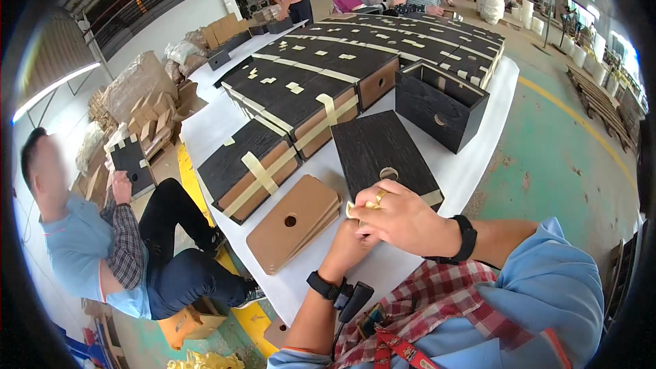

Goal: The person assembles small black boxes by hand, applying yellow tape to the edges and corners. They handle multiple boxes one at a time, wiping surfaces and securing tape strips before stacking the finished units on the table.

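My right hand, with a gold ring and a black wristband, is closed in a pinch on a small piece of pale masking tape. Just below it, my left hand is closed, its fingertips touching the right hand and partly hidden by it. Beyond both hands lies a black wood-grain box with a round hole near its close end and a tape strip at its corner. Left of my hands, brown boards are stacked slightly fanned, the top one with a round hole.
Taped black boxes cover much of the white table. An open-topped black box stands at the right. A co-worker sits at the left holding a black panel; other people work at the far end.
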Available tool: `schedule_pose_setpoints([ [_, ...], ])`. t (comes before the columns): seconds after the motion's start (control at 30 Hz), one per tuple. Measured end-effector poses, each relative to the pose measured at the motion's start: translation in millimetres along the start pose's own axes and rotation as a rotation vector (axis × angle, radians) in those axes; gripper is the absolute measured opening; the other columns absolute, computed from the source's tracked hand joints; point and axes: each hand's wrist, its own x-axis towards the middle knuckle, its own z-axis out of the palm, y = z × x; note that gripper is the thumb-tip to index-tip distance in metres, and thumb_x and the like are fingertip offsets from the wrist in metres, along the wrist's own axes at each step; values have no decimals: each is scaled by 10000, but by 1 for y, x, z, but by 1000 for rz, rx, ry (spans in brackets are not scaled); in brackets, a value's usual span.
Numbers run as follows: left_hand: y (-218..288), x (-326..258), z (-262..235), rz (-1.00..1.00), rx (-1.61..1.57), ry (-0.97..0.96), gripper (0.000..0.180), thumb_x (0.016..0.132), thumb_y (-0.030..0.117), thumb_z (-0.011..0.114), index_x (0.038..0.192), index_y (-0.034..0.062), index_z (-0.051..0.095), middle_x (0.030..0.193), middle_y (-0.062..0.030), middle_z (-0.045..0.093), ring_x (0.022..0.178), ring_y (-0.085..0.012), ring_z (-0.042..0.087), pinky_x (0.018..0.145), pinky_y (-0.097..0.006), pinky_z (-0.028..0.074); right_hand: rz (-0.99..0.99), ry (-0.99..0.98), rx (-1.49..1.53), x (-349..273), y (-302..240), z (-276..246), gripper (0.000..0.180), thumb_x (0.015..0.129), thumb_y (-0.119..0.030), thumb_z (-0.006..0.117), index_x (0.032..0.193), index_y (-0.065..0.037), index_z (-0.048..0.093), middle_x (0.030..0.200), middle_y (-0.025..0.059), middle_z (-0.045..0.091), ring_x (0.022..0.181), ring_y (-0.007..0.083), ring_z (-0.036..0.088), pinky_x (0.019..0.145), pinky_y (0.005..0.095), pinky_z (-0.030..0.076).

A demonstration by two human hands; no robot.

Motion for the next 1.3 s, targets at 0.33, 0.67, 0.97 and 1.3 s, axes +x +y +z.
schedule_pose_setpoints([
  [0.33, 14, -1, 12, 34, -10, -27, 375, 785, 373, 678, 749, 5, 619, 640, -221, 545, 495, -317, 498, 502, -385, 422, -66, -96, -109, -5, -1, -16, 128, 685, -151, 625, 779, -65, 611, 805, 69, 549, 793, 247, 514, 697, 355, 430],
  [0.67, 0, 0, 2, -188, 22, -46, 474, 758, 453, 693, 717, -14, 618, 570, -208, 520, 450, -191, 413, 472, -349, 396, -192, -281, -26, 14, 6, -29, 144, 741, -132, 580, 854, -43, 588, 833, 83, 528, 845, 259, 504, 757, 370, 425],
  [0.97, 12, 7, -5, -97, -15, -38, 267, 804, 254, 693, 947, 33, 656, 715, -116, 652, 575, -162, 555, 583, -314, 465, 2, -92, 10, -2, 10, -56, 306, 739, -111, 649, 1029, -70, 565, 961, 67, 523, 858, 253, 512, 775, 345, 431],
  [1.3, 17, 7, -4, -62, 73, 18, 209, 778, 169, 694, 878, 5, 614, 717, -126, 649, 616, -230, 613, 587, -322, 469, -64, 122, 96, 3, 19, 3, 108, 648, -89, 696, 735, -56, 641, 895, 38, 562, 846, 225, 513, 757, 331, 438],
])
